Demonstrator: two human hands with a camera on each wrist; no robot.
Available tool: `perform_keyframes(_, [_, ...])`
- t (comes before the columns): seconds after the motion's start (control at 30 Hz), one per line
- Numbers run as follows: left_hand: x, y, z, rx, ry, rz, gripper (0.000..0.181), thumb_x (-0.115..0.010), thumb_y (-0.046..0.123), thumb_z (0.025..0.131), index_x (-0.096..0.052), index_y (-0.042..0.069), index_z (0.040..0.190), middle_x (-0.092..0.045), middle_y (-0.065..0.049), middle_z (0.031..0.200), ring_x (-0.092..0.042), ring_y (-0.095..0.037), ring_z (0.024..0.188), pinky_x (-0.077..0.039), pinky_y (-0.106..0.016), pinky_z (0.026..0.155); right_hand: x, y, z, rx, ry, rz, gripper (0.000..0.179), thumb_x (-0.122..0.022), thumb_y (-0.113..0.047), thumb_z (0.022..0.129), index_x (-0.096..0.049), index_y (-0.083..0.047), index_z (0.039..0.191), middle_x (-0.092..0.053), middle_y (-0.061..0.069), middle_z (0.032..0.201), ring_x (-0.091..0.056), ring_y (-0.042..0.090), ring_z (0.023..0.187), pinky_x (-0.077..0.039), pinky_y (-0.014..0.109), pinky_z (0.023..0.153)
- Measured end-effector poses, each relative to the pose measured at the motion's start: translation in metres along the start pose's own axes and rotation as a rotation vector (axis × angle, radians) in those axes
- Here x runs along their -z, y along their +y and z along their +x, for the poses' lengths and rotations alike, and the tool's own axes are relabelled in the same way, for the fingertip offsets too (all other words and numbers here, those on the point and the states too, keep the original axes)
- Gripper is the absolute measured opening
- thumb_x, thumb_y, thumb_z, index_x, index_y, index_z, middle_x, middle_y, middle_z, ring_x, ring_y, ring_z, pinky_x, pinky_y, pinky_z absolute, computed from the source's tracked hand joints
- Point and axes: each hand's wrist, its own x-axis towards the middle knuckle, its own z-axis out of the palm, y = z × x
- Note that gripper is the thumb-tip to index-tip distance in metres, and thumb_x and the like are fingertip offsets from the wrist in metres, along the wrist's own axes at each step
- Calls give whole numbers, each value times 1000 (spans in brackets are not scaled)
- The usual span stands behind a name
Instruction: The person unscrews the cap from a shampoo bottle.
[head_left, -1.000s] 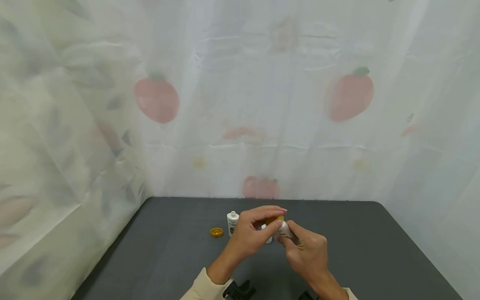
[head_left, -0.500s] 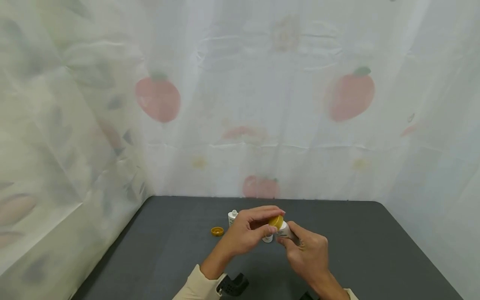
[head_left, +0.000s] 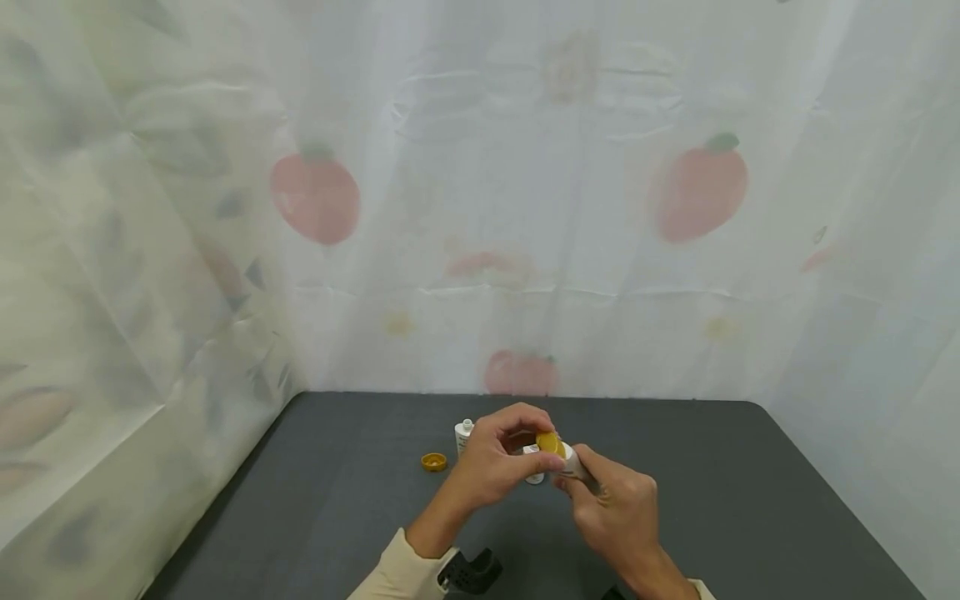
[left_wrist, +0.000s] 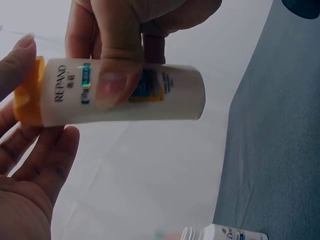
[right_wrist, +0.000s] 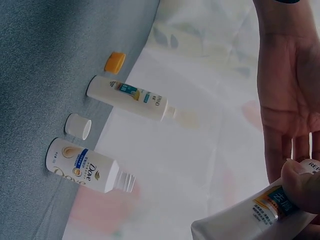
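Over the middle of the table, my right hand grips a small white shampoo bottle lettered REPAND, thumb across its label. The bottle is tilted in the head view, its yellow cap toward the left. My left hand pinches that cap between thumb and fingers; the cap sits at the bottle's end. Behind the hands stand an uncapped white REPAND bottle and an uncapped Dove bottle. The right wrist view also has a loose yellow cap and a white cap beside them.
A dark grey table lies under the hands. White curtains with a fruit print hang behind it and along both sides. A black wrist camera mount is strapped to my left wrist.
My left fingers have shifted on the yellow cap, which shows more of its top now. My right hand and the bottle have stayed nearly in place.
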Motion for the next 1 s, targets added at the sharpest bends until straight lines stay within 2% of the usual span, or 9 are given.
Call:
perform_keyframes(0.17, [-5, 0, 4, -30, 7, 1, 15, -74, 9, 97, -68, -1, 106, -65, -27, 106, -65, -1, 89, -62, -25, 76, -3, 0, 0, 40, 21, 26, 33, -95, -6, 63, -77, -15, 90, -67, -8, 62, -53, -3, 48, -45, 12, 48])
perform_keyframes(0.3, [-12, 2, 7, -33, 32, 19, 11, -72, 6, 98, -74, -1, 105, -73, -27, 103, -69, -2, 85, -62, -27, 68, -3, 1, -1, 53, 28, 15, 39, -95, -4, 61, -81, -5, 98, -77, -2, 71, -66, 3, 52, -52, 14, 52])
perform_keyframes(0.4, [-18, 4, 9, -17, 62, 40, 12, -71, 6, 99, -78, -2, 105, -77, -26, 101, -71, -5, 80, -62, -28, 64, -3, 0, -2, 55, 29, 13, 48, -95, -2, 60, -81, 2, 105, -79, 4, 74, -68, 6, 53, -54, 15, 53])
perform_keyframes(0.47, [-20, 4, 10, -3, 79, 40, 14, -71, 7, 99, -79, -3, 105, -77, -26, 101, -72, -6, 80, -62, -29, 64, -3, 0, -1, 46, 27, 27, 47, -94, 0, 60, -81, 3, 105, -79, 4, 73, -67, 5, 52, -53, 14, 52])
perform_keyframes(0.6, [-23, 6, 9, 56, 91, 17, 17, -71, 9, 99, -78, -3, 110, -77, -26, 107, -74, -5, 87, -64, -29, 71, -1, 0, -1, 1, 14, 64, 44, -93, 2, 62, -82, 0, 105, -75, 0, 67, -58, -1, 46, -45, 10, 48])
perform_keyframes(0.7, [-23, 9, 7, 115, 64, -7, 23, -67, 11, 102, -77, -3, 117, -76, -26, 116, -75, -4, 100, -64, -29, 83, 0, -1, -1, -48, -1, 52, 44, -94, 4, 60, -82, 0, 103, -78, 3, 70, -63, 1, 49, -47, 9, 50])
perform_keyframes(0.83, [-20, 11, 6, 174, 18, -40, 30, -60, 13, 106, -71, -4, 128, -72, -28, 127, -72, -3, 114, -60, -27, 97, 2, -2, -3, -106, -28, 11, 48, -95, 4, 57, -82, 1, 102, -81, 11, 83, -76, 14, 62, -55, 11, 58])
perform_keyframes(0.93, [-19, 11, 6, 174, 11, -59, 32, -60, 11, 105, -68, -5, 132, -70, -29, 130, -71, -2, 117, -59, -26, 99, 2, -2, -3, -119, -42, -1, 46, -96, 3, 57, -82, 0, 101, -81, 10, 82, -76, 13, 62, -55, 12, 58])
perform_keyframes(1.0, [-19, 10, 6, 142, 11, -58, 32, -60, 9, 105, -68, -5, 133, -69, -30, 130, -72, -5, 117, -60, -26, 96, 3, -2, -4, -116, -43, 0, 44, -96, 3, 58, -82, 0, 100, -81, 9, 81, -74, 10, 60, -54, 12, 56])
